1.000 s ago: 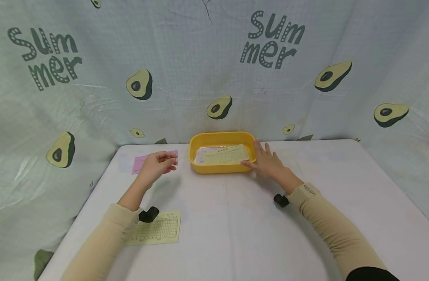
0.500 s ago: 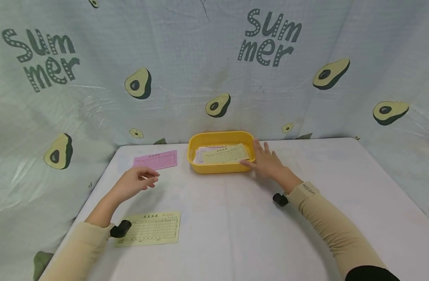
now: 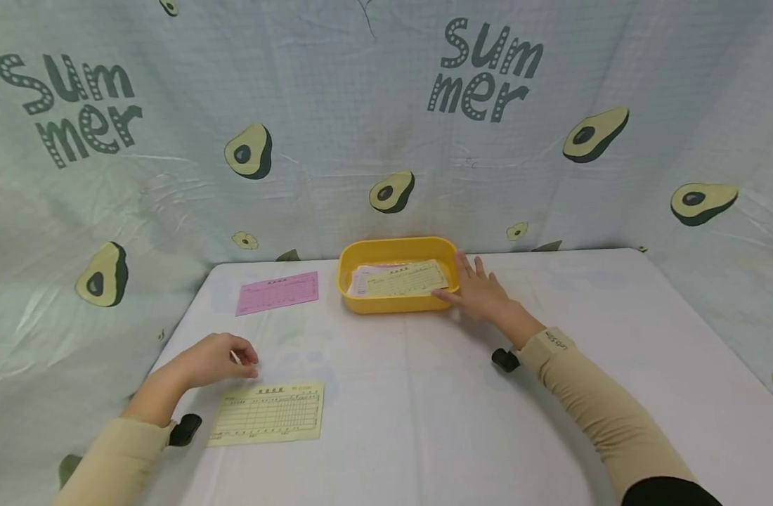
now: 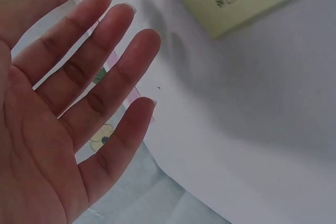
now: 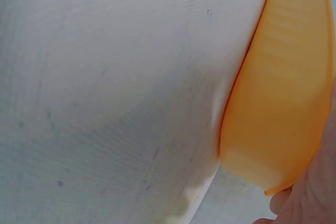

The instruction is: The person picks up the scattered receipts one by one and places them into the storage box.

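My left hand (image 3: 217,362) hovers over the left of the table, just behind a yellow printed form (image 3: 266,414). In the left wrist view nothing lies between its loosely bent fingers (image 4: 131,59), and a corner of the yellow form (image 4: 231,17) shows past them. My right hand (image 3: 484,295) rests against the right end of a yellow plastic basket (image 3: 395,303), fingers spread and thumb along the front rim. From the right wrist view the basket's side (image 5: 273,87) appears with part of the right hand (image 5: 310,198) at its rim. Inside lie a yellow form (image 3: 407,279) and paler slips beneath it.
A pink printed form (image 3: 277,292) lies flat at the table's back left, left of the basket. Behind the white table (image 3: 374,393) hangs a curtain (image 3: 323,126) printed with avocados and lettering.
My left hand has drawn back from above the pink form toward the yellow form, moving left and nearer the body, uncovering both forms. The right hand stays at the basket.
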The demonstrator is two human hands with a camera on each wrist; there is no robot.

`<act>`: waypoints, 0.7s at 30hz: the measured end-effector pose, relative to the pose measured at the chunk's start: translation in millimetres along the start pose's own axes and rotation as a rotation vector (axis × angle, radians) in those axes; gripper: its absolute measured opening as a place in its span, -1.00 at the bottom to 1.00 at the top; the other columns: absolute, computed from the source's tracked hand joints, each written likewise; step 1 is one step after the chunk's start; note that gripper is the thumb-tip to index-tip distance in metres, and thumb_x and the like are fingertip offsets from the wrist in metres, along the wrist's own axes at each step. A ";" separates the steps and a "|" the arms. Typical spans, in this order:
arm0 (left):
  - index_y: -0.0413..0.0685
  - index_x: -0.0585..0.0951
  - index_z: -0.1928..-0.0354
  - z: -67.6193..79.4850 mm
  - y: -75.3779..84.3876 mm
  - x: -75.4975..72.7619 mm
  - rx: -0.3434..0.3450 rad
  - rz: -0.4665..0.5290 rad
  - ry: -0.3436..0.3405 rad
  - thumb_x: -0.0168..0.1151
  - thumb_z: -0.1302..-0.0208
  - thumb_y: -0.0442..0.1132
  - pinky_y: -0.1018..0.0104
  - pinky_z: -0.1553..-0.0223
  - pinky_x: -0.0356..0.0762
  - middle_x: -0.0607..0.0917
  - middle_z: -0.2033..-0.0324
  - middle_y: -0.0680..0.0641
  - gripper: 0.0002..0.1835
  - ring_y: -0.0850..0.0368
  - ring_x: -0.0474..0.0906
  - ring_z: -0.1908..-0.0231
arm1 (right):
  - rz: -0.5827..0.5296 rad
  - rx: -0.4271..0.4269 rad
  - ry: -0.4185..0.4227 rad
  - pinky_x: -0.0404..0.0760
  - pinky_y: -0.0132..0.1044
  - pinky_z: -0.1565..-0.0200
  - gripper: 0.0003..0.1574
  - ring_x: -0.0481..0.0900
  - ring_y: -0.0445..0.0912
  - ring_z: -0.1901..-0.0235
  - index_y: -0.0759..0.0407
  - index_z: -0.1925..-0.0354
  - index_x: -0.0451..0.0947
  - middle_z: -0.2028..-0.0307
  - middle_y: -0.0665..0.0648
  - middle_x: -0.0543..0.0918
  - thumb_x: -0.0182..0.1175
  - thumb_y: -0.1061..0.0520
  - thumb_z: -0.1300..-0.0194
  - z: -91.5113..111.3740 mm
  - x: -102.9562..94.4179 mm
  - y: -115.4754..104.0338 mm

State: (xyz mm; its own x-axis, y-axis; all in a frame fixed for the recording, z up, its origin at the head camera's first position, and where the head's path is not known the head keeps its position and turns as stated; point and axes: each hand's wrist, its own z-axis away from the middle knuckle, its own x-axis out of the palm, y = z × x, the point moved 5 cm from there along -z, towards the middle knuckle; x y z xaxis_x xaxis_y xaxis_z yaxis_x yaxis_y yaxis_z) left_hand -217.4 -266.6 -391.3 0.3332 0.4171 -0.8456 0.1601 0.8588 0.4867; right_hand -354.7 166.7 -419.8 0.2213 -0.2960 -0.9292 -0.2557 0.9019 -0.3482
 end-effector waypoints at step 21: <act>-0.10 0.52 0.43 8.2 -22.6 5.7 -0.088 -0.077 -0.044 0.62 0.13 -0.41 0.14 0.23 0.34 0.49 0.40 -0.02 -0.63 0.02 0.39 0.30 | 0.015 -0.016 0.014 -0.21 0.34 -0.47 0.35 -0.39 0.32 -0.56 0.31 -0.61 -0.49 -0.62 0.30 -0.35 -0.08 -0.53 -0.46 -3.9 0.5 -0.4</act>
State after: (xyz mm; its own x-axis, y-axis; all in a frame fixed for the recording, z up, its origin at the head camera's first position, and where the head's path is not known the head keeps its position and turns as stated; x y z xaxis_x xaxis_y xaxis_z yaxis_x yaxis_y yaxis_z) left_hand -211.5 -286.0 -405.3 0.3637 0.3370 -0.8684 0.1049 0.9115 0.3976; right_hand -358.2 165.0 -420.5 0.2038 -0.2875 -0.9359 -0.2735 0.9011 -0.3363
